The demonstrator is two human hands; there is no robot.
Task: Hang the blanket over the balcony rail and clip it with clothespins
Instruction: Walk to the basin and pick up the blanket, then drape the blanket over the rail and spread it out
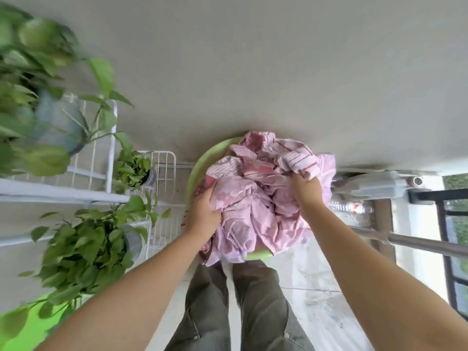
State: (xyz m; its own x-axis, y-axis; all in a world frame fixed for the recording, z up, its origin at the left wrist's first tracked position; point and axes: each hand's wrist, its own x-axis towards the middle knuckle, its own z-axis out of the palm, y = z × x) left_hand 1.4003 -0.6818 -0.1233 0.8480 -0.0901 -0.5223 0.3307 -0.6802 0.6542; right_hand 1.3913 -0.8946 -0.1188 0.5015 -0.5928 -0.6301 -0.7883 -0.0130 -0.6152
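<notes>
A crumpled pink blanket (255, 198) with darker red patterns and stripes fills a light green basin (202, 160) on the floor in front of me. My left hand (202, 211) clutches a bunch of the fabric at the basin's left side. My right hand (306, 191) grips a striped fold at the upper right of the heap. The balcony rail (425, 243), a metal bar with dark frames below it, runs along the right edge. No clothespins are visible.
A white wire plant rack (111, 158) with several leafy potted plants (86, 249) stands at my left. A grey wall (253, 72) rises ahead. Plastic bottles (352, 207) and a grey container (372, 186) lie at the right near the rail. My legs (238, 307) are below.
</notes>
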